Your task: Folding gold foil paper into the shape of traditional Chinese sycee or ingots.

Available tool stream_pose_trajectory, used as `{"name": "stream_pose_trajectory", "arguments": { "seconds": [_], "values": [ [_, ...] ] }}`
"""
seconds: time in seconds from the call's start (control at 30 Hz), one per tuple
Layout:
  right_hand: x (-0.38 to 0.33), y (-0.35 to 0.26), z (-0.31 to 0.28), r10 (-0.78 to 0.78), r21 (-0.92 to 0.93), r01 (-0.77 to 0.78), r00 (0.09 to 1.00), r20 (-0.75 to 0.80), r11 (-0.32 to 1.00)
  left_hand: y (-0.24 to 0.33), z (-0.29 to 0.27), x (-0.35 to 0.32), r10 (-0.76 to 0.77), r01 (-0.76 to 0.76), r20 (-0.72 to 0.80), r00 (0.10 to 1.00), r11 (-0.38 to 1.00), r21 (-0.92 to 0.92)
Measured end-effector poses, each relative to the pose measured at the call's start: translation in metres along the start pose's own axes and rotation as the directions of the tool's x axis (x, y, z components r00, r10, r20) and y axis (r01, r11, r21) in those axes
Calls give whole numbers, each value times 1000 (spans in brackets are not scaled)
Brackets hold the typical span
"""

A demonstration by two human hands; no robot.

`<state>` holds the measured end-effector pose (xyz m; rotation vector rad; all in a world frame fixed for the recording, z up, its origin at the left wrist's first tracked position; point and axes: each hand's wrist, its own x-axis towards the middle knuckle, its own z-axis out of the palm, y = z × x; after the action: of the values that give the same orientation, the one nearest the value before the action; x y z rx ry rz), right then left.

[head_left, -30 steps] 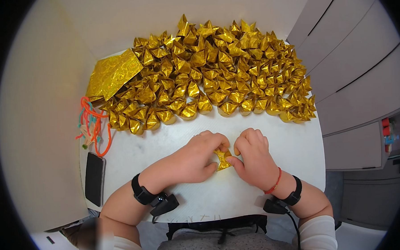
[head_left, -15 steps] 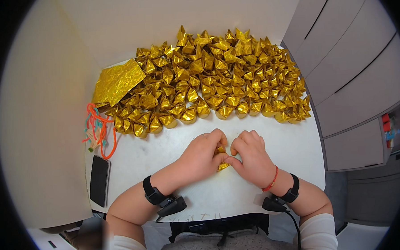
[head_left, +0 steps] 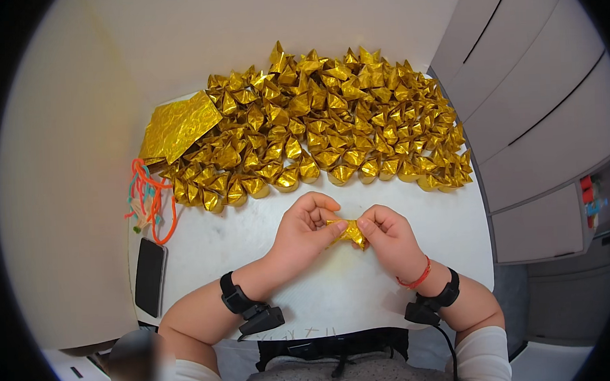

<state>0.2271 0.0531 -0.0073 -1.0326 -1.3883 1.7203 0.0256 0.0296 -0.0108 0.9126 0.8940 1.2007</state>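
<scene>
Hands, left [head_left: 305, 228] and right [head_left: 386, 236], pinch one gold foil piece [head_left: 349, 231] between them for folding; finished pile [head_left: 329, 121] lies beyond.

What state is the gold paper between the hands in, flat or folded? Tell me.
Folded. The gold paper is a small creased, pointed shape pinched between left hand and right hand, unlike the flat sheets.

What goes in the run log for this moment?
left hand: pinching gold paper piece | right hand: pinching same piece | folded gold pile: behind
</scene>
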Motion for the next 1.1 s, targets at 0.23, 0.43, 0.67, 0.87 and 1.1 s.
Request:
{"name": "stream_pose_trajectory", "arguments": {
  "seconds": [0.23,0.43,0.67,0.87,1.1],
  "values": [
    [-3,-10,0,-116,-397,102,993,-13,912,6,-3,-2,-211,214,62,975,976,-40],
    [0,-3,-7,-180,-462,178,983,39,869,3,-6,-1,-231,240,96,968,967,-92],
    [-2,-11,-9,-145,-447,166,986,81,879,9,-6,1,-330,333,85,940,943,-24],
    [0,-1,-1,-125,-454,121,992,22,883,8,-1,-3,-186,175,59,981,972,155],
    [1,-1,0,-104,-337,122,992,72,934,7,3,-11,-85,82,11,996,979,186]
  ]
}}
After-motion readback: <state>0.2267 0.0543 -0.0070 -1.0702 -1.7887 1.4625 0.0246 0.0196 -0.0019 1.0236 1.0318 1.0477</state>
